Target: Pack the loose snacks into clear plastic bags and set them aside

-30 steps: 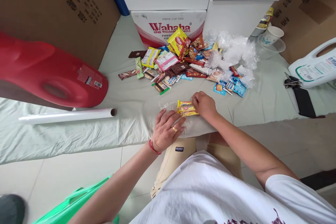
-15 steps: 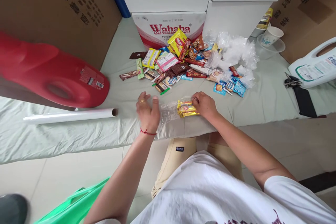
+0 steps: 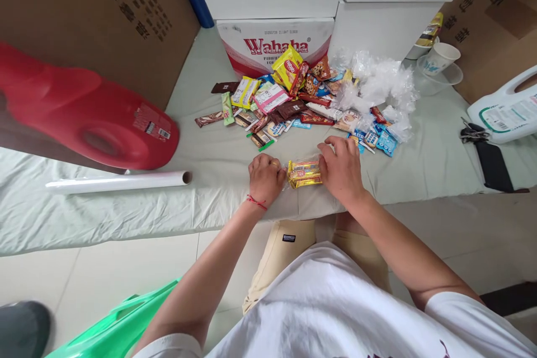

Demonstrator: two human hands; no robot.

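- Left hand (image 3: 265,179): closed, fingers folded in, gripping the gathered left end of a clear film (image 3: 286,180).
- Right hand (image 3: 343,172): partly open, fingers bent and spread, fingertips at the right end of the yellow snack packs (image 3: 304,173). Thumb side out of sight; cannot tell whether it pinches.
- Yellow snack packs lie between the hands, inside the clear film, at the near edge of the cloth-covered table (image 3: 222,196).
- Hidden: right end of the yellow packs, under the right hand; exact count unclear. Film outline hard to trace.
- Far side: snack pile (image 3: 271,99), items overlapping, many labels partly covered; crumpled clear plastic (image 3: 373,78) hides some at right.
- Cut off by frame: red bottle (image 3: 92,117), left; white bottle (image 3: 509,109), right.
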